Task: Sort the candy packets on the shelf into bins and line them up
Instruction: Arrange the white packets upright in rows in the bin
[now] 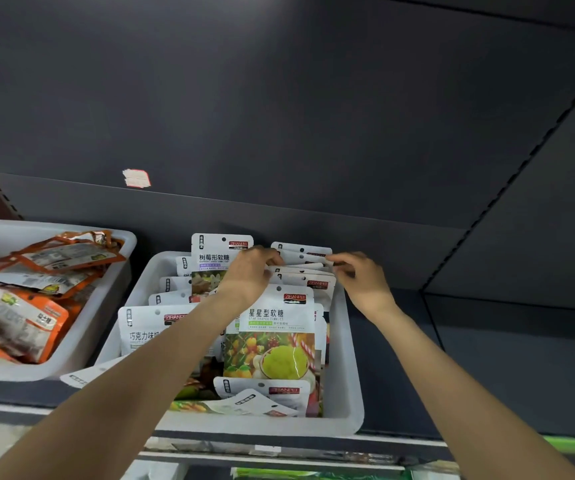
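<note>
A white bin (pixel 343 368) on the dark shelf holds two rows of white candy packets standing upright. The front packet of the right row shows green candy and fruit (pixel 272 337). My left hand (pixel 249 271) and my right hand (pixel 360 277) reach to the back of the right row. Each one pinches the top edges of the rear packets (pixel 305 256) from its own side. A taller white packet (pixel 216 252) stands at the back of the left row. Several packets lie flat at the bin's front (pixel 262 398).
A second white bin (pixel 106 306) at the left holds several orange packets lying in a loose heap. Bare dark shelf (pixel 487 358) extends to the right of the middle bin. The shelf's back wall carries a torn label (pixel 136 178). A lower shelf edge shows below.
</note>
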